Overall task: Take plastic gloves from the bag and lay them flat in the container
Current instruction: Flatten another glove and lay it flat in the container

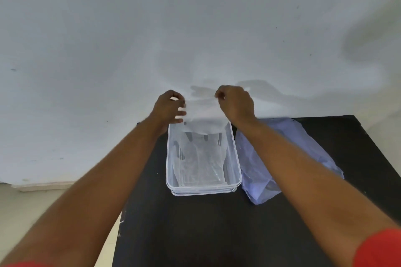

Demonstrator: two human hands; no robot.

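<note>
A clear plastic glove (202,116) hangs stretched between my two hands above the far end of the container. My left hand (170,106) pinches its left edge and my right hand (235,103) pinches its right edge. The glove's lower part droops into the clear rectangular container (237,165), which stands on the black table with other clear gloves lying flat inside. The pale blue plastic bag (256,158) lies crumpled on the table just right of the container, partly under my right forearm.
The black table (217,230) stands against a white wall (152,28). Its left edge runs close to the container, with pale floor (26,206) beyond. To the right of the bag is bare table surface.
</note>
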